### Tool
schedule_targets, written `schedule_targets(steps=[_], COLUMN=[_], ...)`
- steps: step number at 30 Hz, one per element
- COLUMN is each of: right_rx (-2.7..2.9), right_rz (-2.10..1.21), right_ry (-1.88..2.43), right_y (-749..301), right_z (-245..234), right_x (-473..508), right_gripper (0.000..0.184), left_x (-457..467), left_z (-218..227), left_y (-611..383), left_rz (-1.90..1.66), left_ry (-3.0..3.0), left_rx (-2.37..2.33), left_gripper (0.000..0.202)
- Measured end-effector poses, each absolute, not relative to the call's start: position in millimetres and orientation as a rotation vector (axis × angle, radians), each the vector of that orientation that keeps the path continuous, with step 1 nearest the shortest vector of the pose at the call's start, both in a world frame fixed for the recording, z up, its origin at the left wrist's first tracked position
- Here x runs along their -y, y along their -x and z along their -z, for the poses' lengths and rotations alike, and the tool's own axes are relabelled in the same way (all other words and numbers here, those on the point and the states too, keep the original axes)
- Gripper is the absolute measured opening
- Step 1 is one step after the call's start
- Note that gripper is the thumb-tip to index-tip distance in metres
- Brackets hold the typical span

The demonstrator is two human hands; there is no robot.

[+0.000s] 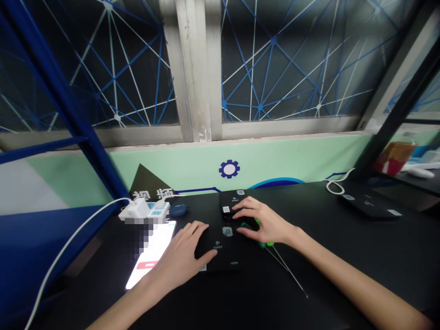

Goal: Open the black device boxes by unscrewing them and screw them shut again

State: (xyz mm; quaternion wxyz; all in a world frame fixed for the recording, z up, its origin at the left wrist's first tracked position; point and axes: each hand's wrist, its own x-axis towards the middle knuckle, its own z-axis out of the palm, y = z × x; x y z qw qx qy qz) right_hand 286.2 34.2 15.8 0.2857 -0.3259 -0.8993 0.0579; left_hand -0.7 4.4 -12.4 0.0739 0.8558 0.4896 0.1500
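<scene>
My left hand lies flat and open on the left edge of a flat black box on the black table. Spread open as well, my right hand has its fingertips on a second black box just behind the first. Under the right palm a green-handled screwdriver lies with its thin shaft pointing toward the front right. A lit phone rests left of my left hand.
A white power strip with a white cable stands at the back left, with a small dark blue oval object beside it. Another flat black device and a coiled white cable sit at the back right. Blue frame posts rise at left.
</scene>
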Motion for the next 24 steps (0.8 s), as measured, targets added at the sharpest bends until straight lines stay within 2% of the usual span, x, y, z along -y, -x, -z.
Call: schedule_targets(steps=[4, 9, 14, 18, 24], right_rx=[2.548, 2.65, 2.701, 2.697, 2.622], right_rz=[-0.153, -0.128, -0.099, -0.161, -0.248], right_ry=[0.861, 0.886, 0.975, 1.038, 1.084], right_y=[-278, -270, -268, -268, -267], right_z=[-19, -20, -16, -15, -17], right_x=[-24, -16, -15, -16, -14], right_gripper=[0.055, 0.077, 0.08, 0.073, 0.067], left_x=[-6, -9, -13, -12, -6], left_z=[15, 15, 15, 10, -4], left_y=[3, 6, 7, 6, 0], left_rz=[-0.34, -0.317, -0.339, -0.352, -0.422], left_ry=[-2.484, -2.435, -2.351, -2.303, -2.317], left_rx=[-1.516, -1.445, -1.404, -1.419, -1.38], left_gripper=[0.078, 0.077, 0.08, 0.081, 0.064])
